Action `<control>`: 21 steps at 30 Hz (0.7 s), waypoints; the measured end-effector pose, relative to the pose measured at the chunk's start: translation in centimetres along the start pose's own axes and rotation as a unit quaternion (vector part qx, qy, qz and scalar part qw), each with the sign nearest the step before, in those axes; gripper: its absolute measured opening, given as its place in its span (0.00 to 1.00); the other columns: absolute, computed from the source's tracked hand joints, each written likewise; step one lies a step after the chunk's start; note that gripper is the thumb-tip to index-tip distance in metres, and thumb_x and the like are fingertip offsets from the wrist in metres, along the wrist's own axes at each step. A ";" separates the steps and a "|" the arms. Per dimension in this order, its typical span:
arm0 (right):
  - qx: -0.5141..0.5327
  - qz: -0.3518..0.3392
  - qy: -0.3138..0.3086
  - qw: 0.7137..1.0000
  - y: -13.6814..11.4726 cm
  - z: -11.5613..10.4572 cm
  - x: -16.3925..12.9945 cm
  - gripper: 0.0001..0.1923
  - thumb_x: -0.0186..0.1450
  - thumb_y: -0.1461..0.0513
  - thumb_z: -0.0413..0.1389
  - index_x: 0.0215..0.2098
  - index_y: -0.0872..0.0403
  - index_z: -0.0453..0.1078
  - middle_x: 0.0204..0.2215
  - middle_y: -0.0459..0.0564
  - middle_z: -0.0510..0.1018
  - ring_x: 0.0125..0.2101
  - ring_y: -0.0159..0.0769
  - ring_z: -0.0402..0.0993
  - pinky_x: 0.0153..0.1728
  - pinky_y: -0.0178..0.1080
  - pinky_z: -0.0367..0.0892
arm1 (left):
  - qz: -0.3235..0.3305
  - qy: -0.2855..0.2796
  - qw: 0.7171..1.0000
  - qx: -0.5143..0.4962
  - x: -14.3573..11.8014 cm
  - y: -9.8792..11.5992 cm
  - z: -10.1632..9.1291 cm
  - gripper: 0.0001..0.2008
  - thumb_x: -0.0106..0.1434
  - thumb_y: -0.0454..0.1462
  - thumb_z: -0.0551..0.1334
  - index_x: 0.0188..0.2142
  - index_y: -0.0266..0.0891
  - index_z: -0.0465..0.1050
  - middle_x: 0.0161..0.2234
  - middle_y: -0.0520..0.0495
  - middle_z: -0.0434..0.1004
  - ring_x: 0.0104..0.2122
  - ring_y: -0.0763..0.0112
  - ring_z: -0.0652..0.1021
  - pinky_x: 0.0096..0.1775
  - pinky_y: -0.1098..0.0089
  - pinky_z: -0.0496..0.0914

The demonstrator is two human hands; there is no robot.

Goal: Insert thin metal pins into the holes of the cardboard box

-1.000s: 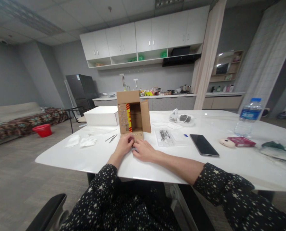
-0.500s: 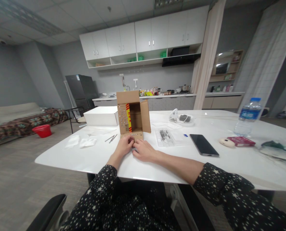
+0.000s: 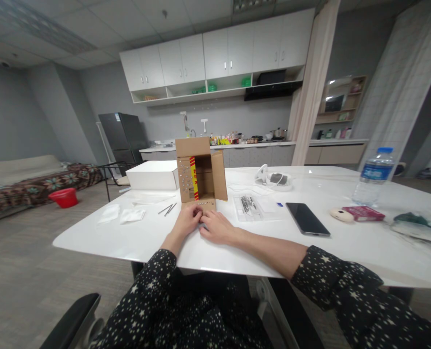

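Observation:
An open cardboard box (image 3: 219,175) stands on the white table, its opening facing me and its flaps spread. Small shiny studs dot its left flap, beside a red and yellow strip, and more line the lower flap. My left hand (image 3: 189,218) and my right hand (image 3: 215,227) meet at that lower flap, fingers curled and fingertips close together. Whatever they pinch is too small or too hidden to make out. Left of the box lie a few thin metal tools (image 3: 169,209). A clear plastic case (image 3: 247,207) with dark slim pieces sits to the right.
Farther right are a black phone (image 3: 307,219), a maroon box (image 3: 364,213) and a water bottle (image 3: 368,182). A white box (image 3: 153,175) stands behind on the left, with crumpled white tissues (image 3: 132,216) nearer. A white corded device (image 3: 273,178) lies at the back.

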State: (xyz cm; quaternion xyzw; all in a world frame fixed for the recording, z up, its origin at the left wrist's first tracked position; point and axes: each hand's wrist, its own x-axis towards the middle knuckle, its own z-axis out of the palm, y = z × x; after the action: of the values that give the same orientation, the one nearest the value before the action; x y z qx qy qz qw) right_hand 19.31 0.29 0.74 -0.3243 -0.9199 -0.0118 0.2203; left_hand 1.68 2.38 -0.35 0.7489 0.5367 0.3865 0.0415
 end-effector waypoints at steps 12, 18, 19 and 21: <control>0.005 0.000 -0.001 1.000 0.1 0.2 0.0 0.16 0.67 0.59 0.51 0.49 0.58 0.71 0.47 0.58 0.74 0.47 0.45 0.68 0.47 0.46 0.64 | 0.003 0.000 1.000 0.000 0.0 0.0 0.0 0.08 0.60 0.34 0.57 0.36 0.38 0.76 0.32 0.46 0.79 0.34 0.66 0.77 0.40 0.65 0.70; 0.005 0.000 -0.001 1.000 0.1 0.1 0.0 0.16 0.67 0.58 0.50 0.49 0.58 0.71 0.47 0.58 0.74 0.47 0.45 0.68 0.47 0.46 0.64 | 0.001 -0.001 1.000 0.000 -0.1 0.3 -0.2 0.08 0.60 0.35 0.57 0.35 0.38 0.76 0.32 0.46 0.79 0.34 0.65 0.77 0.40 0.65 0.70; 0.005 0.001 -0.002 1.000 0.1 0.1 0.0 0.16 0.67 0.58 0.50 0.49 0.58 0.72 0.47 0.58 0.74 0.47 0.45 0.68 0.47 0.46 0.64 | 0.001 -0.001 1.000 0.000 -0.1 0.4 -0.2 0.08 0.60 0.35 0.57 0.35 0.38 0.75 0.32 0.46 0.79 0.35 0.65 0.77 0.40 0.65 0.70; 0.006 0.004 -0.005 1.000 0.0 0.0 0.0 0.16 0.67 0.58 0.51 0.48 0.57 0.72 0.47 0.58 0.74 0.47 0.45 0.68 0.47 0.46 0.65 | 0.002 -0.001 1.000 0.001 -0.1 0.5 -0.2 0.08 0.60 0.34 0.57 0.35 0.38 0.75 0.32 0.46 0.79 0.35 0.65 0.77 0.40 0.64 0.70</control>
State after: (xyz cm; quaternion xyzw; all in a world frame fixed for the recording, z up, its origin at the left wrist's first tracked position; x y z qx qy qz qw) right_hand 19.33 0.27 0.74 -0.3272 -0.9195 -0.0040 0.2177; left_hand 1.88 2.03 -0.02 0.7503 0.5358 0.3851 0.0405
